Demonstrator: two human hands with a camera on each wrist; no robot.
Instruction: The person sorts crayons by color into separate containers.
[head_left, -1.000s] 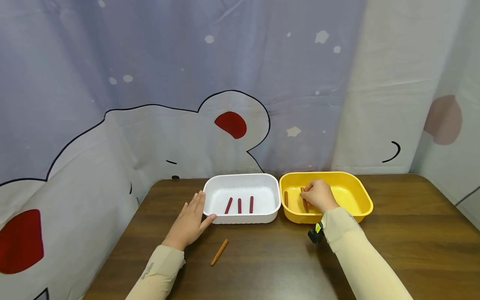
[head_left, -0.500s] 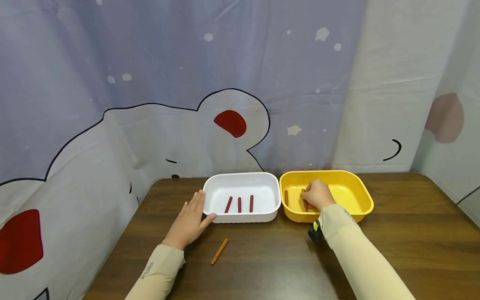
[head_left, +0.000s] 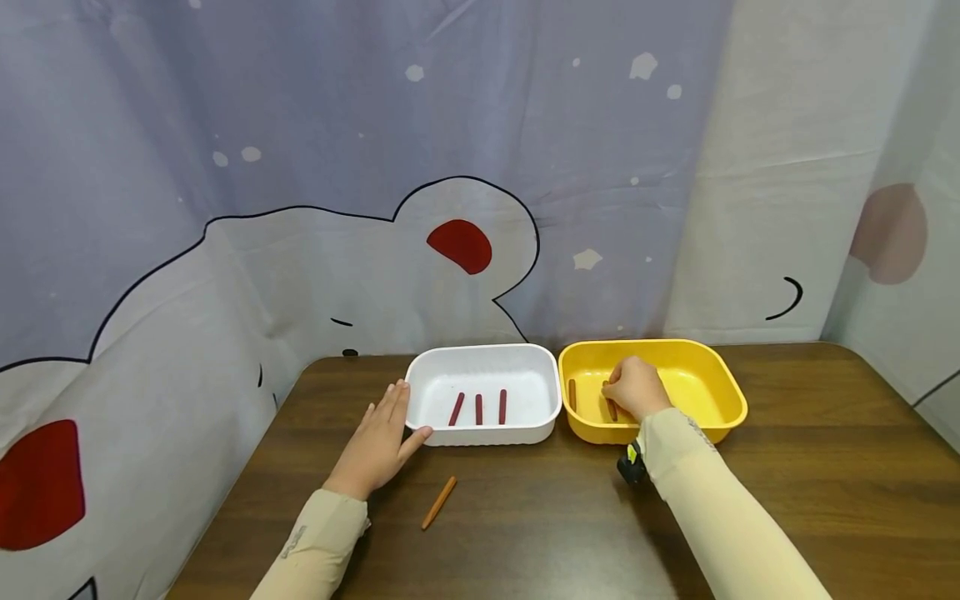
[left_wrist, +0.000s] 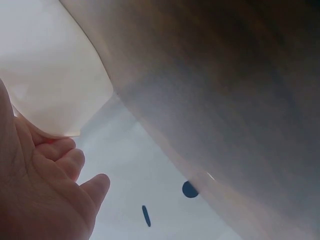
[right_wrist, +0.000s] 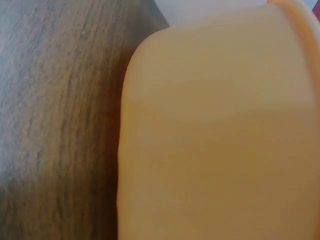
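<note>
My right hand reaches into the yellow tray and pinches a brownish-orange crayon near its upper end. Left of it in the same tray lies another brownish-orange crayon. My left hand, fingers straight, rests against the left side of the white tray; in the left wrist view, its fingers touch the tray's wall. Inside the white tray lie three dark red crayons. The right wrist view shows the yellow tray's outer wall but not the hand.
An orange crayon with a tapered tip lies on the brown wooden table, in front of the white tray. Both trays stand side by side near the back edge. A patterned curtain hangs behind the table.
The right hand stays in the yellow tray with the crayon, barely shifting. The left hand keeps its place on the white tray. The head view tilts very slightly.
</note>
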